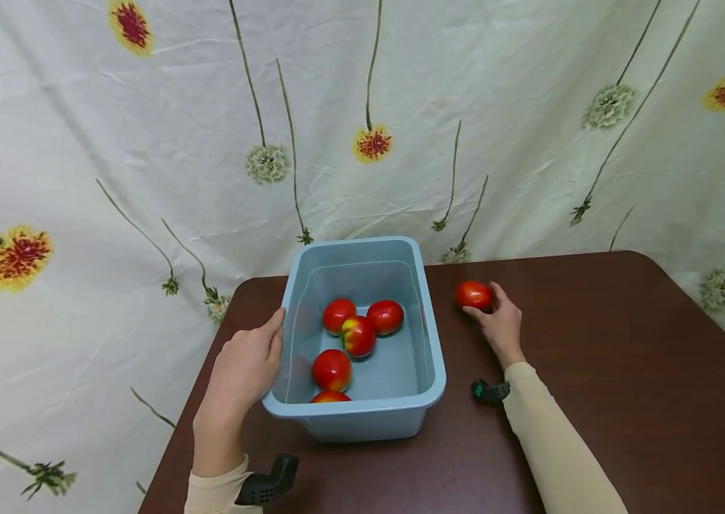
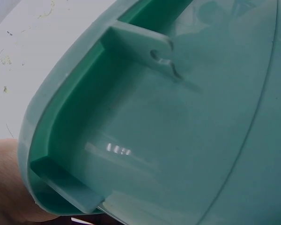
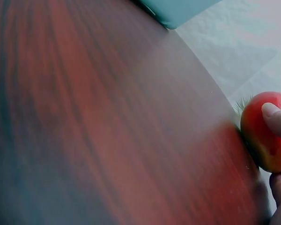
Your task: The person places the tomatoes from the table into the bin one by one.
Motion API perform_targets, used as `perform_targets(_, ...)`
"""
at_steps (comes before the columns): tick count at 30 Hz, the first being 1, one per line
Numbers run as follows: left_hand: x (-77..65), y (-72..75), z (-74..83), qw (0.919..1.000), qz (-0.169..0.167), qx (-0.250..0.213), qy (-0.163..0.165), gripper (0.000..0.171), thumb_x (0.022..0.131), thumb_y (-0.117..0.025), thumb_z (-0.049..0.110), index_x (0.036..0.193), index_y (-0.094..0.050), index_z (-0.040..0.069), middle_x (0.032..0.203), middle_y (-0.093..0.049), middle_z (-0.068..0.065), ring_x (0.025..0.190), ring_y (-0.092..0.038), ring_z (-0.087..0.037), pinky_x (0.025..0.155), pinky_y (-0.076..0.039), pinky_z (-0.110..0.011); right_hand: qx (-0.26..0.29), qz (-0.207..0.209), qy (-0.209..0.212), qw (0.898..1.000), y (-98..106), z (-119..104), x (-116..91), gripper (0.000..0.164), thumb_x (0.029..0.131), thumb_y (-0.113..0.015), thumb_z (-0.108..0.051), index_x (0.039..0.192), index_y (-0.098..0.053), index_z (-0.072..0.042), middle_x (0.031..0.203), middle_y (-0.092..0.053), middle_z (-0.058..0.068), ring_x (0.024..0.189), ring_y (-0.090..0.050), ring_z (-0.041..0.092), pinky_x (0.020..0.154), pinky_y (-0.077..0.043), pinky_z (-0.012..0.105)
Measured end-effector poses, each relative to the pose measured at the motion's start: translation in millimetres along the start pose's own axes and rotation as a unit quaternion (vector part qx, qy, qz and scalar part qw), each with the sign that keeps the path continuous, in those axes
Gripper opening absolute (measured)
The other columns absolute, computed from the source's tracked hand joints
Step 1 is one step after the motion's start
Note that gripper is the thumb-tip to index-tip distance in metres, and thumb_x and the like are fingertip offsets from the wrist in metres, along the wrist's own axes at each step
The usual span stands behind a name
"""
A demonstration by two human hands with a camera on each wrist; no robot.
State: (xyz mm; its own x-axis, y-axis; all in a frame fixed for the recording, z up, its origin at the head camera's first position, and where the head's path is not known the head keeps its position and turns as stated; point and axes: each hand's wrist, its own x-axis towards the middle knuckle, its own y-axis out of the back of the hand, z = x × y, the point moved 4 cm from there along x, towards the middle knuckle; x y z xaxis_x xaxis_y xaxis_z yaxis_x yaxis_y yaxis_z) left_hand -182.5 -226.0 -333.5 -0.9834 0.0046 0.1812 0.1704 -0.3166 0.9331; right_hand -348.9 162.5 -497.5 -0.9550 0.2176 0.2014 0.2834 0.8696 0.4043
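My right hand (image 1: 501, 325) pinches a glossy red apple (image 1: 473, 295) between thumb and fingers at the table's far side, right of the bin. In the right wrist view the thumb (image 3: 277, 121) presses on this apple (image 3: 260, 131), which shows yellow-green low on its side. My left hand (image 1: 243, 368) grips the left rim of a light blue plastic bin (image 1: 431, 343), index finger along the edge. Several red apples lie inside, one with a yellow patch (image 1: 358, 337) in the middle. The left wrist view looks at the bin's outer wall (image 2: 178, 126), part of the hand behind its rim.
The bin stands on a dark brown wooden table (image 1: 593, 357) near its left edge. Behind and to the left hangs a white cloth (image 1: 176, 128) printed with flowers. Black bands with small devices sit on both wrists.
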Motion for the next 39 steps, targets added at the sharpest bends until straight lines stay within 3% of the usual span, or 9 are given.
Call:
perform_targets(5,0.6,0.5,-0.7,1.0,-0.004,0.001,0.002,0.047,0.1,-0.048,0.02,0.145,-0.045,0.005,0.093,-0.07,-0.02,0.07,-0.065,-0.025,0.061,-0.054,-0.04,-0.025,0.002,-0.005,1.0,0,0,0,0.071,0.085,-0.076,-0.021,0.145,-0.043,-0.003,0.147,-0.046,0.022,0.133,-0.047,0.04,0.11,-0.037,0.049)
perform_targets(12,0.9,-0.4,1.4,1.0,-0.006,-0.004,0.001,0.047,0.1,-0.048,0.02,0.145,-0.045,0.005,0.105,-0.07,-0.022,0.072,-0.066,-0.026,0.063,-0.055,-0.042,0.074,0.031,-0.045,0.996,9,5,-10,0.07,0.085,-0.076,-0.024,0.145,-0.044,-0.008,0.15,-0.044,0.018,0.138,-0.045,0.034,0.11,-0.037,0.044)
perform_targets(17,0.2,-2.1,2.6,0.9999,-0.015,-0.006,0.002,0.047,0.1,-0.049,0.021,0.145,-0.045,0.007,0.094,-0.07,-0.018,0.067,-0.063,-0.022,0.059,-0.052,-0.037,0.111,0.052,-0.053,0.991,16,3,-19,0.069,0.084,-0.076,-0.024,0.144,-0.047,-0.009,0.15,-0.046,0.015,0.137,-0.046,0.031,0.109,-0.037,0.041)
perform_targets(25,-0.6,0.7,-0.2,1.0,-0.002,-0.004,0.008,0.048,0.099,-0.051,0.02,0.145,-0.046,0.007,0.072,-0.064,-0.009,0.06,-0.056,-0.02,0.054,-0.048,-0.033,0.111,0.035,0.008,0.993,12,-31,-20,0.067,0.084,-0.077,-0.023,0.143,-0.049,-0.009,0.148,-0.048,0.014,0.135,-0.048,0.03,0.107,-0.039,0.04)
perform_targets(31,-1.5,0.2,-1.1,0.9999,-0.006,-0.008,0.005,0.048,0.099,-0.051,0.02,0.145,-0.046,0.007,0.074,-0.065,-0.01,0.06,-0.056,-0.019,0.054,-0.048,-0.033,0.136,0.029,0.015,0.99,27,-57,-22,0.066,0.084,-0.077,-0.024,0.142,-0.05,-0.013,0.146,-0.051,0.01,0.134,-0.051,0.027,0.105,-0.041,0.037)
perform_targets(39,0.3,0.4,-1.6,1.0,0.004,-0.003,0.0,0.047,0.099,-0.05,0.02,0.144,-0.047,0.007,0.084,-0.069,-0.015,0.064,-0.061,-0.022,0.056,-0.051,-0.036,0.186,0.011,0.04,0.982,51,-113,-36,0.066,0.082,-0.079,-0.021,0.142,-0.051,-0.013,0.144,-0.053,0.008,0.132,-0.053,0.025,0.102,-0.044,0.03)
